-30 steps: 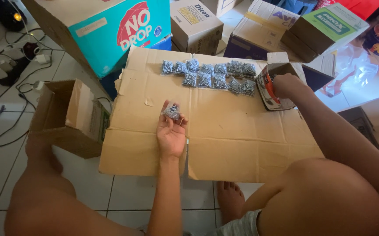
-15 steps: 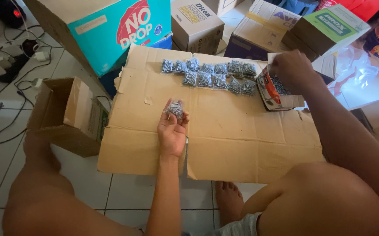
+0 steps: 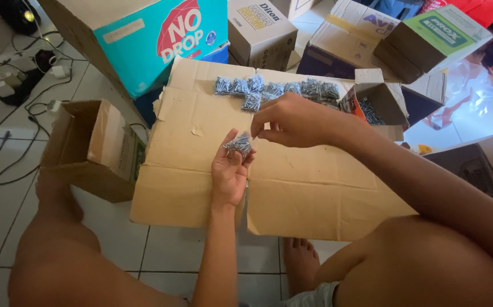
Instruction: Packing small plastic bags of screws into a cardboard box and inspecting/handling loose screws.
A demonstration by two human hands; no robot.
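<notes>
My left hand (image 3: 230, 170) lies palm up near the middle of the frame, resting on a flattened sheet of cardboard (image 3: 314, 187) spread over the tiled floor (image 3: 7, 227). Its fingers are curled loosely around a small bag of screws (image 3: 239, 144), which sits at the fingertips just above the palm. My right hand (image 3: 292, 120) comes in from the right and hovers just beside that bag, thumb and forefinger pinched together close to its right edge; whether they grip a screw or the bag's rim I cannot tell, it is too small to see.

Further up the cardboard, toward the top centre of the frame, a row of filled bags (image 3: 275, 89) lies side by side, some touching. Right of that row stands a small open box (image 3: 371, 99) with loose dark screws showing inside. On the left of the frame, an open brown carton (image 3: 95, 150) lies on its side on the floor, touching the cardboard's left edge. Behind the cardboard, at the top of the frame, stands a large blue box (image 3: 161, 40) with more cartons to its right. Cables (image 3: 7, 131) trail across the tiles at the far left. My knees fill the lower corners.
</notes>
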